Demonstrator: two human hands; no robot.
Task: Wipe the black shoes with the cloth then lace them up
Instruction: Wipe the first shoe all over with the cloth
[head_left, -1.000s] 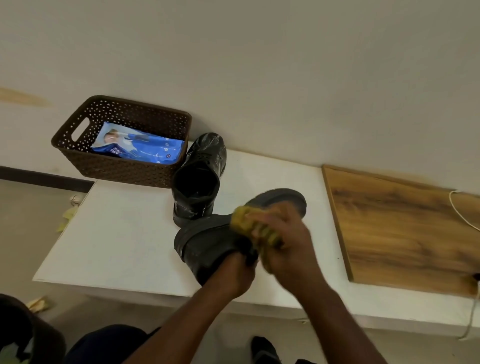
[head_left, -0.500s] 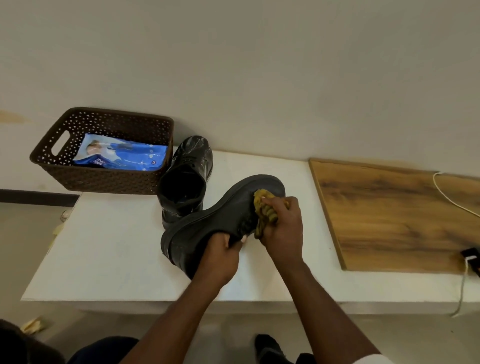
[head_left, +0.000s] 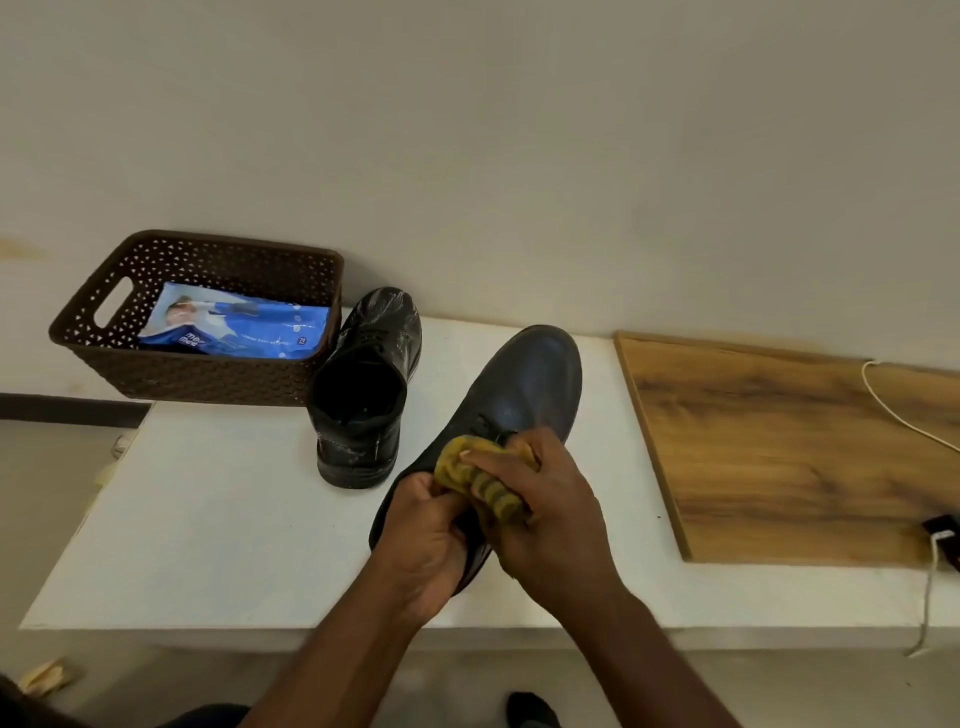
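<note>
One black shoe (head_left: 524, 395) is held over the white table (head_left: 218, 530), toe pointing away from me. My left hand (head_left: 431, 545) grips it at the heel end. My right hand (head_left: 540, 509) presses a bunched yellow cloth (head_left: 467, 473) against the shoe's upper, near the lace eyelets. The second black shoe (head_left: 366, 389) stands upright on the table just left of the held one, scuffed with pale marks, its opening facing me.
A brown perforated basket (head_left: 208, 374) holding a blue packet (head_left: 234, 327) sits at the table's back left. A wooden board (head_left: 800, 447) lies at the right, with a white cable (head_left: 904, 415) across it and a black plug (head_left: 943, 530) beside it. A wall backs the table.
The cloth in my right hand has slid back from the toe toward the lace area. The shoe now shows its upper to me instead of its side.
</note>
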